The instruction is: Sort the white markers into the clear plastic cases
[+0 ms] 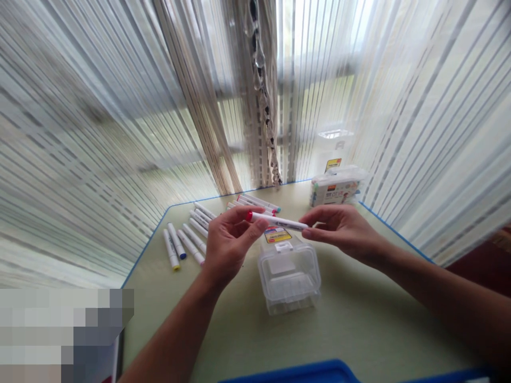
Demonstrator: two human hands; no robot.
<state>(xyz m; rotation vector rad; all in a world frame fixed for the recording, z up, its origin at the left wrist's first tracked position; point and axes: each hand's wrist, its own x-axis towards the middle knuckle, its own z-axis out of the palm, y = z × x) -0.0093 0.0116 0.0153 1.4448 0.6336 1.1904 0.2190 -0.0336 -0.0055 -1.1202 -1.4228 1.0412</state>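
White marker [279, 221], with a red cap at its left end, is held almost level between both hands, in the air just above the far edge of the clear case [289, 276]. The left hand [227, 247] pinches the capped end: its thumb and forefinger are pressed onto the barrel and its remaining fingers curl loosely behind. The right hand [345, 231] pinches the opposite, darker end between thumb and fingertips, its other fingers bent in close together. The clear case stands closed on the table [359, 319], a pale green surface with a blue edge. A yellow label [277, 234] lies at the rear of the case lid, partly hidden by the marker. Loose markers [187, 242] lie in a row on the table to the left of the left hand (white barrels, with caps in yellow, blue and pink where visible). More of them extend behind the fingers, so their number cannot be told. A second pack [337, 189], printed and full, stands at the far right corner of the table, well apart from both hands. Striped sheer curtains [120, 133] enclose the table on the far sides and hang down to its edge. A blue object [303, 372] shows at the near edge of the view; its shape cannot be told. Neither hand touches the case or the table.
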